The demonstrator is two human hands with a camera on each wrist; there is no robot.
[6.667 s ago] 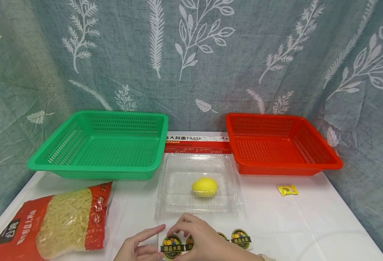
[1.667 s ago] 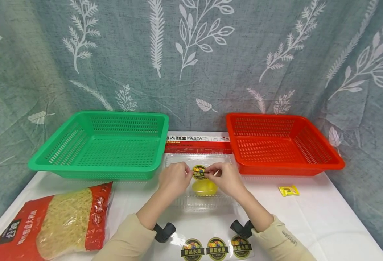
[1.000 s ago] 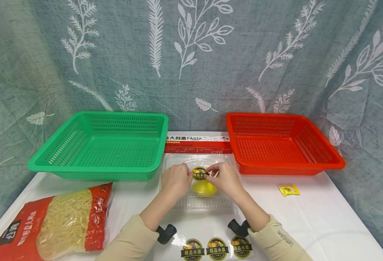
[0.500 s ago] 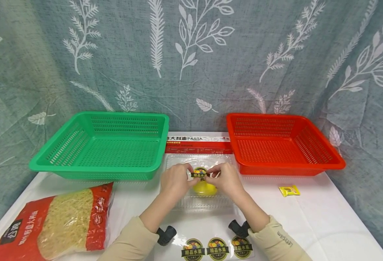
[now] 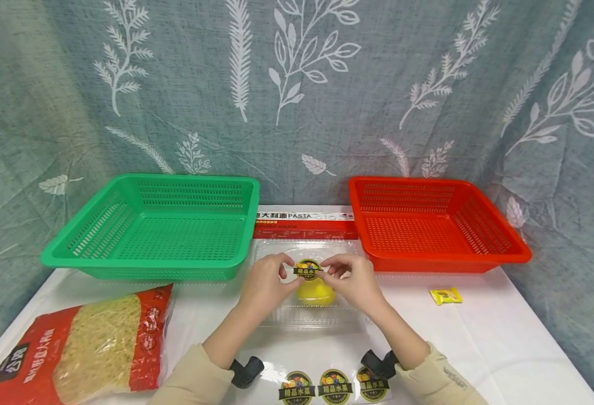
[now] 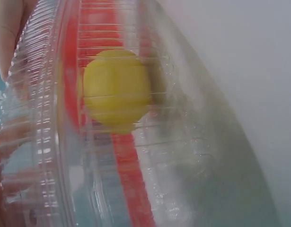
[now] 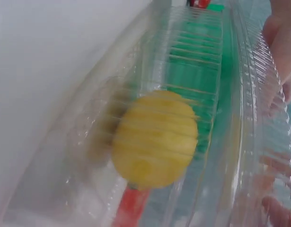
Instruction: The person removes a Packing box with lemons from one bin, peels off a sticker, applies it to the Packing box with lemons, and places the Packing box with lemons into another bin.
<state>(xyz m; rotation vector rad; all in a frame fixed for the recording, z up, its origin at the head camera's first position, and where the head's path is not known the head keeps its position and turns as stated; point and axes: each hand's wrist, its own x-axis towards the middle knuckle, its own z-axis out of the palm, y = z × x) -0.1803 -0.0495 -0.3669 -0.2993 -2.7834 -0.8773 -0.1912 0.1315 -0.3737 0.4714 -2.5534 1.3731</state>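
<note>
A clear plastic clamshell box (image 5: pixel 312 320) with a yellow lemon (image 5: pixel 316 293) inside sits mid-table. Over its lid, a round black and gold fruit sticker (image 5: pixel 307 270) shows between both hands. My left hand (image 5: pixel 265 281) is at the sticker's left edge, thumb and forefinger parted. My right hand (image 5: pixel 356 281) pinches the right edge between thumb and finger. In the left wrist view the lemon (image 6: pixel 118 90) shows through the ribbed box wall, as does the lemon (image 7: pixel 157 139) in the right wrist view; both show only parts of the hands.
A sheet with several like stickers (image 5: pixel 334 387) lies at the front. Behind stand a green basket (image 5: pixel 145 262), a red basket (image 5: pixel 444 259) and a red-white pasta box (image 5: pixel 304 229). A pasta bag (image 5: pixel 99 346) lies left, a small yellow packet (image 5: pixel 446 296) right.
Both hands have gone from the sticker sheet to the box, bringing one sticker over the lid. Since half a second ago, my left thumb and forefinger have parted at its edge.
</note>
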